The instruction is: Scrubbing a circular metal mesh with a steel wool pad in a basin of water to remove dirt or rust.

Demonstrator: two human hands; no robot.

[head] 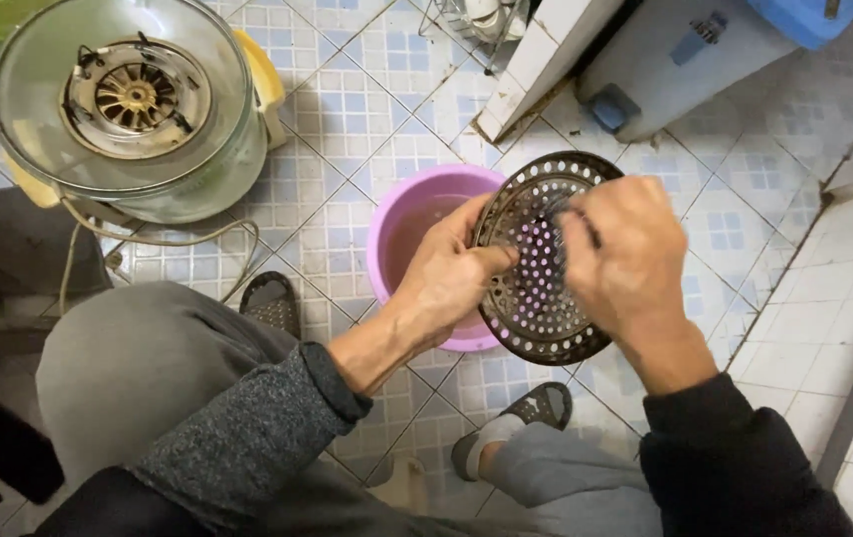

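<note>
Knees in grey trousers [148, 368] bend low, and a foot in a grey sandal [516, 423] rests on the tiled floor [347, 109]. Just past them, the left hand [446, 273] grips the edge of a round dark metal plate full of holes [536, 298], thumb on its front. The right hand [625, 254] is curled tight around something small and dark, pressed on the plate; it looks blurry. Behind the plate sits a pink bowl [416, 214] with water. Farther off stands a glass pot with a fan lid [133, 99].
</note>
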